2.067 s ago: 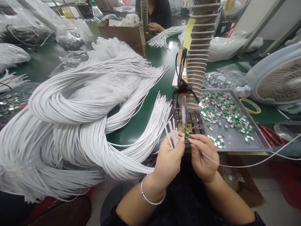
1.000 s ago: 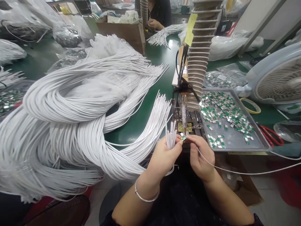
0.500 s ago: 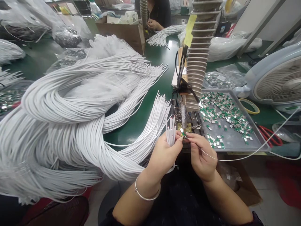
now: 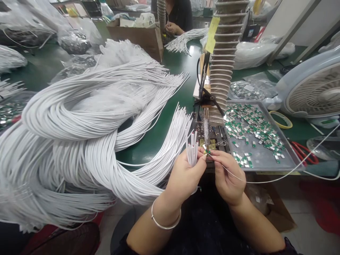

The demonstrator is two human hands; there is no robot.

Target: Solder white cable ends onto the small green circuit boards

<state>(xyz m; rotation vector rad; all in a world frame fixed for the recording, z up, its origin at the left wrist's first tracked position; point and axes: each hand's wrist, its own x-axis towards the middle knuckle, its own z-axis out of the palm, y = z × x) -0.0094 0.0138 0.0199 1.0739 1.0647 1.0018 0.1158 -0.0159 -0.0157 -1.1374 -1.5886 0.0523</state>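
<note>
My left hand [image 4: 186,175] is closed around a small bunch of white cable ends [image 4: 191,148] that stand upright, and its thumb and forefinger pinch a small green connector piece [image 4: 206,152]. My right hand [image 4: 227,175] is closed in a pinch on a thin white wire [image 4: 268,180] that trails off to the right, its tip meeting the green piece. Both hands sit just in front of a brass fixture [image 4: 208,143] under a soldering tool [image 4: 205,122].
A huge coil of white cables [image 4: 79,134] fills the left of the green table [image 4: 174,63]. A metal tray [image 4: 265,159] of green connector pieces lies right, with a fan [image 4: 313,92], red scissors [image 4: 304,152] and tape roll [image 4: 281,119]. Another person [image 4: 175,17] works opposite.
The hands have stayed close together at the fixture, shifting slightly. The thin wire to the right has swung upward into a higher arc.
</note>
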